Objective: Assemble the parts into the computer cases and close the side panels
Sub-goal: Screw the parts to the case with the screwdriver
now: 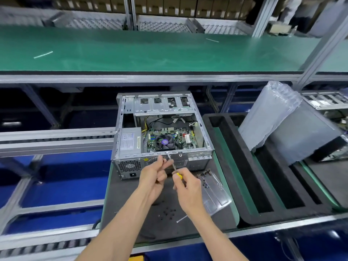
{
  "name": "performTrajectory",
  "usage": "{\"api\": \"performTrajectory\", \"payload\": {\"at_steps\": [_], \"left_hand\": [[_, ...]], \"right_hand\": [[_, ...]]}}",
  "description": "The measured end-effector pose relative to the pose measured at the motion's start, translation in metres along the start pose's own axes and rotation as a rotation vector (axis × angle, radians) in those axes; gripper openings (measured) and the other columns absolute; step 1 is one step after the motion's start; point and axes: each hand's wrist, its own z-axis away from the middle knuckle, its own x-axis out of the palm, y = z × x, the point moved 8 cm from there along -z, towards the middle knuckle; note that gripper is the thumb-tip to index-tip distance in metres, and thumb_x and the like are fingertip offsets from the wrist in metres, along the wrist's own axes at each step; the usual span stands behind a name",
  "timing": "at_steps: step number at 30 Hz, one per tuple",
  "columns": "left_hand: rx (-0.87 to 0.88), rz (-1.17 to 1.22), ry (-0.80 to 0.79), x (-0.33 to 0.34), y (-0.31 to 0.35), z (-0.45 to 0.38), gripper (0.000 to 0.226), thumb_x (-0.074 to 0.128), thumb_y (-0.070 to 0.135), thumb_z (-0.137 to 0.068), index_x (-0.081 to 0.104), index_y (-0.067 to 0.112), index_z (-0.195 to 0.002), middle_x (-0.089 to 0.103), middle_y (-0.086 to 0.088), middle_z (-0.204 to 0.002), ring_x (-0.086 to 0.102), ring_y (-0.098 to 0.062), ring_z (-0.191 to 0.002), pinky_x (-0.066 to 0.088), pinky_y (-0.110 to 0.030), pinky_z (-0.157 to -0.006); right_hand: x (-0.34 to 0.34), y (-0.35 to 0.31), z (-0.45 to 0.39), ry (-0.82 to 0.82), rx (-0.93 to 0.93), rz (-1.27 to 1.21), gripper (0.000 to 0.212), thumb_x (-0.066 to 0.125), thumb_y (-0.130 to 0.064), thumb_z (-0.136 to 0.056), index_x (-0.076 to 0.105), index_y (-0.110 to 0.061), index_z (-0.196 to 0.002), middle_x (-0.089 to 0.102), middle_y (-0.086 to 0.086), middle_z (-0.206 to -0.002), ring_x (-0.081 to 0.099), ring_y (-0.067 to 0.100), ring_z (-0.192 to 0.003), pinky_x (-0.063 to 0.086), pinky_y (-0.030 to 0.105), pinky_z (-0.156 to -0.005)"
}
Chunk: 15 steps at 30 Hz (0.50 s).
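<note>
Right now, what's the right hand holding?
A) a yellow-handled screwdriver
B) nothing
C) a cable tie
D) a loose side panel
A: the right hand grips the yellow-handled screwdriver, its shaft angled up toward the rear edge of the open computer case, with the left hand steadying the shaft near the tip.
</note>
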Motion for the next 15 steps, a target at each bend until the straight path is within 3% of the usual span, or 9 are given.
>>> {"api": "performTrajectory", "payload": {"at_steps": [2,6,11,15], "left_hand": [[0.009,0.053,-0.026,0.0016,0.0046,-0.0002,0.02,0.058,0.02,-0.1,0.056,0.002,-0.092,0.075,-0.021,-0.104,0.023,-0.003,-0.037,0.025,-0.014,-0.033],[0.028,0.056,-0.037,0.0051,0.0101,-0.0016,0.021,0.058,0.021,-0.101,0.055,0.003,-0.09,0.077,-0.018,-0.096,0.022,-0.003,-0.036,0.024,-0.013,-0.033],[0.045,0.04,-0.041,0.0075,0.0101,-0.0016,0.024,0.056,0.023,-0.102,0.058,0.002,-0.091,0.076,-0.019,-0.094,0.021,-0.003,-0.035,0.024,-0.014,-0.033],[0.069,-0.024,-0.062,0.0094,0.0117,0.0003,0.026,0.053,0.024,-0.104,0.06,0.004,-0.09,0.076,-0.018,-0.091,0.021,-0.003,-0.035,0.024,-0.015,-0.033]], "right_hand": [[0.0058,0.0007,0.0023,-0.035,-0.006,0.03,0.015,0.057,-0.021,-0.096,0.064,-0.03,-0.085,0.063,-0.002,-0.06,0.05,0.006,-0.05,0.038,0.02,-0.053],[0.0067,0.0034,0.0042,-0.051,-0.005,0.053,0.014,0.055,-0.032,-0.093,0.065,-0.03,-0.083,0.063,-0.001,-0.059,0.051,0.008,-0.045,0.044,0.028,-0.054],[0.0016,0.0008,0.0043,-0.04,-0.022,0.094,0.015,0.056,-0.03,-0.092,0.066,-0.027,-0.081,0.062,0.002,-0.059,0.048,0.013,-0.049,0.04,0.02,-0.053],[-0.0004,0.0003,0.006,-0.033,-0.028,0.127,0.022,0.052,-0.036,-0.092,0.061,-0.023,-0.077,0.057,0.007,-0.058,0.048,0.025,-0.056,0.045,0.036,-0.06]]}}
